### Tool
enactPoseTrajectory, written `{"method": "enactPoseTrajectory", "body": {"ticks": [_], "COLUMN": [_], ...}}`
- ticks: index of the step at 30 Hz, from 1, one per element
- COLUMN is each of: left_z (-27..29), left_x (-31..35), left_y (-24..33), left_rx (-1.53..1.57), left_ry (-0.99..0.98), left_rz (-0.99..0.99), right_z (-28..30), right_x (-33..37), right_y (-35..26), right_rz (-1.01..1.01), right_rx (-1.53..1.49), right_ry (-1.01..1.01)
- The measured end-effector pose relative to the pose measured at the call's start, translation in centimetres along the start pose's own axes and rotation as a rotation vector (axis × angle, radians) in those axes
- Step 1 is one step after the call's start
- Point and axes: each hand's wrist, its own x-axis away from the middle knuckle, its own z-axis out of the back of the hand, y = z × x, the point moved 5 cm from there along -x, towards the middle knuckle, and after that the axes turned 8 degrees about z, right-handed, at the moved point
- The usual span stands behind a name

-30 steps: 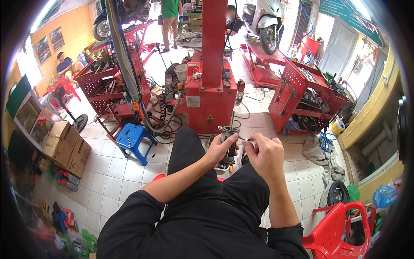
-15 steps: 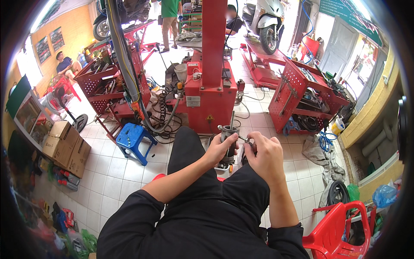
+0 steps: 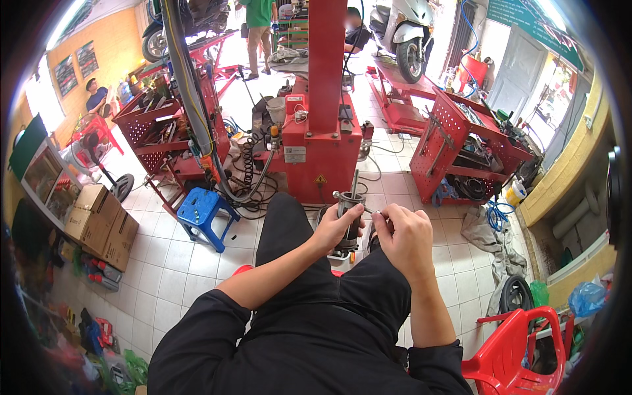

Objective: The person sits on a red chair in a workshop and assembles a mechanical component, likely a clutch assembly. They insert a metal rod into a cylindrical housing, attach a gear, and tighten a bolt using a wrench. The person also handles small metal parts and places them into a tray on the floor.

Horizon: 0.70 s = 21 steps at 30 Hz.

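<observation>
Between my knees my left hand (image 3: 339, 228) is wrapped round a dark grey cylindrical metal part (image 3: 347, 197). A thin rod (image 3: 356, 178) rises from the top of this part, and a ring with small projections sits round its upper end. Just to the right, my right hand (image 3: 401, 230) is closed, thumb and fingers curled together beside a thin piece sticking out of the part's side. Its fingers hide what they pinch. Below the part is a light-coloured tray (image 3: 342, 255), mostly covered by my hand and legs.
A red machine with a tall column (image 3: 322, 158) stands ahead. Left of my knee is a blue stool (image 3: 207, 216); cardboard boxes (image 3: 99, 224) lie farther left. A red tool cart (image 3: 461, 148) stands ahead right, a red chair (image 3: 520, 349) behind right. Other people are in the background.
The fingers of my right hand have curled differently, and the small metal piece seen between them before is now mostly hidden. My left hand and the cylindrical part stay in place.
</observation>
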Motion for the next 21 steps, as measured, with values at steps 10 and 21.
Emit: {"method": "enactPoseTrajectory", "body": {"ticks": [10,21], "left_z": [0.0,0.1], "left_x": [-0.1,-0.1], "left_y": [-0.1,-0.1], "left_rx": [0.011,0.006], "left_ry": [-0.008,-0.009], "left_rz": [0.002,0.005], "right_z": [-0.1,0.5], "right_x": [0.1,-0.4], "right_y": [0.1,-0.6], "right_rz": [-0.011,0.012], "right_rx": [0.009,0.018], "right_ry": [-0.053,-0.067]}}
